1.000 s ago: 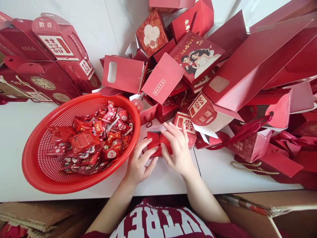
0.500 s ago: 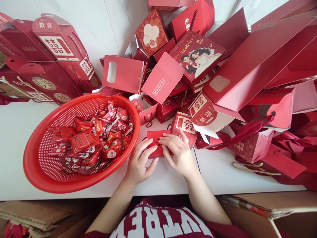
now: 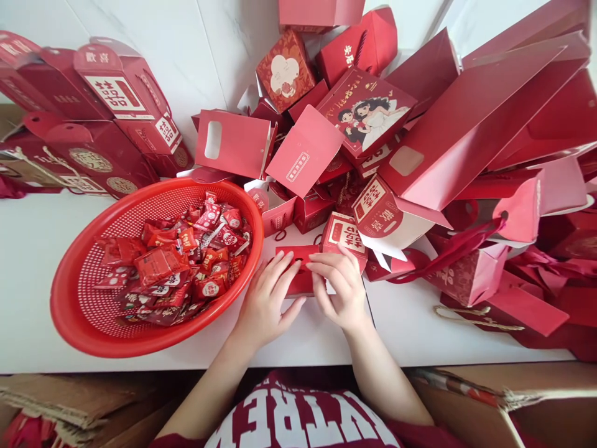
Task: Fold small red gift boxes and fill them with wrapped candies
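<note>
Could dent small red rectangular cardboard box (image 3: 302, 285), just below frame centre, by overpressing with bare left hand (image 3: 265, 300), spread over its left part, or bare right hand (image 3: 344, 291), curled at right end (can't tell if pinching).

Against a marbled wall (image 3: 170, 43), we are seeing red gift boxes (image 3: 114, 93) standing stacked on the left, one bearing a white double-happiness panel. Across from them we are finding a jumbled heap: a patterned box (image 3: 284, 74) showing a cream flower-shaped label, a picture box (image 3: 370, 115) carrying a cartoon couple, and a long red box (image 3: 452, 140) leaning with a rounded cutout. We are noticing a dark-red ribbon (image 3: 459, 246) trailing through a flap's hole, a twisted cord (image 3: 494, 324) lying below it, and an open carton (image 3: 550, 381) sitting at lower right.
</note>
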The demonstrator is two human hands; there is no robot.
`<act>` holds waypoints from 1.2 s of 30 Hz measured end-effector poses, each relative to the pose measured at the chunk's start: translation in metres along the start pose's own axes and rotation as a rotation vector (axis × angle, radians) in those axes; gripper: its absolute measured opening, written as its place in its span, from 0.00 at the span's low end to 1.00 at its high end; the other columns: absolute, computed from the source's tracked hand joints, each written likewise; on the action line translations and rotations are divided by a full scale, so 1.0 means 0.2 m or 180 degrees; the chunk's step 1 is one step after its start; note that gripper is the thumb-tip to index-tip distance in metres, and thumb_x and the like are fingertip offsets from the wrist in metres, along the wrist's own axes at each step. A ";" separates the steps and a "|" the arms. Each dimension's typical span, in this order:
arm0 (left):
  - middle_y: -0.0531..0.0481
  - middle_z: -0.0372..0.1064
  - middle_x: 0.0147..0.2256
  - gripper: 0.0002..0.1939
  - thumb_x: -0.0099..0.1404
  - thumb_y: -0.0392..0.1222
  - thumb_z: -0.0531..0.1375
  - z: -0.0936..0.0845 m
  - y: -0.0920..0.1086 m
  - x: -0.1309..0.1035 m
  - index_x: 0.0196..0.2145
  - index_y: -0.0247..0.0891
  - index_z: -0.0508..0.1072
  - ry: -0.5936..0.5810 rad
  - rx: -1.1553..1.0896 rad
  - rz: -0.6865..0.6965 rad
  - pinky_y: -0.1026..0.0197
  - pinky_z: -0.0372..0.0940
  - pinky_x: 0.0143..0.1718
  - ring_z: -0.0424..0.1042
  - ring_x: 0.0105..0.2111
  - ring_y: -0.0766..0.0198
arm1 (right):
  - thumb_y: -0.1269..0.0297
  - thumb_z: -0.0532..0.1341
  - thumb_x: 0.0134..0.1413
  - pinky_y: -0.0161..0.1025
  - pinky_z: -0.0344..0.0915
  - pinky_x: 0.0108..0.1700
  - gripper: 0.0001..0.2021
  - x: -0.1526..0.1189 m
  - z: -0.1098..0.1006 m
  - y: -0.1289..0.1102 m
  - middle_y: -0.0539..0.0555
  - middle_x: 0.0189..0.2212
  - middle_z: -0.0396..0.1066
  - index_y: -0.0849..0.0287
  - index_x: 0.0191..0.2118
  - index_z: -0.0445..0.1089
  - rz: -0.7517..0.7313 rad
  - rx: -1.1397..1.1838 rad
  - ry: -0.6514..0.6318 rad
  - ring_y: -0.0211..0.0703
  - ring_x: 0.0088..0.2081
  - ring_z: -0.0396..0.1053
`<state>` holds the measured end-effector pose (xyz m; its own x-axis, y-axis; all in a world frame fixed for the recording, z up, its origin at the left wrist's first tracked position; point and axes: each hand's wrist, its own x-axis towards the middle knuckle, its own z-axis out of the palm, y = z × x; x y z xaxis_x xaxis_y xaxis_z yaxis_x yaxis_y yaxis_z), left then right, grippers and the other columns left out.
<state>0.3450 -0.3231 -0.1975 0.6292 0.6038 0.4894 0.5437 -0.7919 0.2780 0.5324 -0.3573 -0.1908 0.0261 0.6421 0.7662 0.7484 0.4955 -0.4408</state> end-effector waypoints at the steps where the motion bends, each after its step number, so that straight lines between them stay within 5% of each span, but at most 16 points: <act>1: 0.40 0.59 0.65 0.32 0.68 0.43 0.60 -0.02 0.02 0.02 0.66 0.37 0.57 -0.0024 0.0100 0.0054 0.44 0.54 0.69 0.56 0.67 0.50 | 0.77 0.59 0.58 0.58 0.64 0.60 0.14 0.00 -0.01 0.00 0.53 0.41 0.77 0.54 0.48 0.70 0.0007 -0.0003 0.0264 0.45 0.43 0.76; 6: 0.42 0.52 0.68 0.34 0.70 0.46 0.58 -0.13 0.08 0.17 0.69 0.36 0.52 -0.0270 0.0266 0.0221 0.46 0.49 0.71 0.49 0.70 0.53 | 0.78 0.59 0.57 0.49 0.72 0.45 0.13 -0.02 -0.02 0.03 0.53 0.36 0.76 0.55 0.45 0.71 0.0143 0.0025 0.1085 0.45 0.38 0.75; 10: 0.38 0.38 0.72 0.48 0.67 0.59 0.59 -0.12 0.08 0.26 0.72 0.33 0.41 -0.0812 0.0374 0.0067 0.42 0.46 0.71 0.37 0.72 0.48 | 0.76 0.59 0.59 0.47 0.73 0.39 0.11 -0.01 -0.03 0.03 0.53 0.35 0.75 0.55 0.44 0.71 0.0220 0.0175 0.1144 0.45 0.37 0.74; 13: 0.33 0.37 0.71 0.53 0.64 0.65 0.58 -0.07 0.07 0.28 0.72 0.29 0.41 -0.1146 0.0484 -0.0004 0.35 0.43 0.70 0.36 0.72 0.44 | 0.74 0.58 0.60 0.46 0.72 0.38 0.10 -0.01 -0.03 0.03 0.53 0.34 0.74 0.54 0.43 0.71 0.0304 0.0159 0.1130 0.46 0.37 0.74; 19: 0.36 0.34 0.72 0.55 0.61 0.63 0.62 -0.04 0.05 0.28 0.71 0.28 0.42 -0.1458 0.0472 -0.0129 0.33 0.46 0.68 0.37 0.72 0.44 | 0.73 0.58 0.61 0.46 0.72 0.38 0.09 -0.02 -0.04 0.03 0.54 0.35 0.75 0.54 0.43 0.71 0.0505 0.0220 0.1093 0.47 0.37 0.74; 25: 0.38 0.40 0.71 0.49 0.63 0.55 0.63 -0.07 0.06 0.27 0.71 0.34 0.43 -0.1511 0.0271 -0.0321 0.39 0.58 0.64 0.46 0.71 0.45 | 0.75 0.58 0.61 0.44 0.70 0.36 0.10 -0.02 -0.04 0.03 0.53 0.35 0.75 0.54 0.43 0.71 0.0561 0.0395 0.1052 0.45 0.36 0.73; 30: 0.38 0.47 0.70 0.46 0.59 0.43 0.65 -0.16 0.09 0.24 0.70 0.35 0.49 -0.1807 0.0063 -0.0341 0.44 0.58 0.66 0.49 0.70 0.47 | 0.74 0.58 0.62 0.44 0.70 0.38 0.09 -0.02 -0.04 0.03 0.53 0.35 0.75 0.54 0.42 0.72 0.0556 0.0423 0.1146 0.45 0.37 0.73; 36: 0.41 0.64 0.61 0.43 0.54 0.46 0.70 -0.26 0.15 0.22 0.64 0.41 0.59 -0.1978 -0.0113 -0.0544 0.45 0.68 0.56 0.65 0.59 0.45 | 0.73 0.58 0.62 0.42 0.69 0.34 0.09 -0.02 -0.03 0.01 0.53 0.34 0.74 0.55 0.43 0.72 0.0545 0.0445 0.1119 0.44 0.35 0.73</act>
<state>0.3606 -0.3254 -0.1232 0.7455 0.6534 -0.1313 0.6528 -0.6761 0.3418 0.5383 -0.3626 -0.1920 0.3852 0.4953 0.7787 0.6170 0.4892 -0.6164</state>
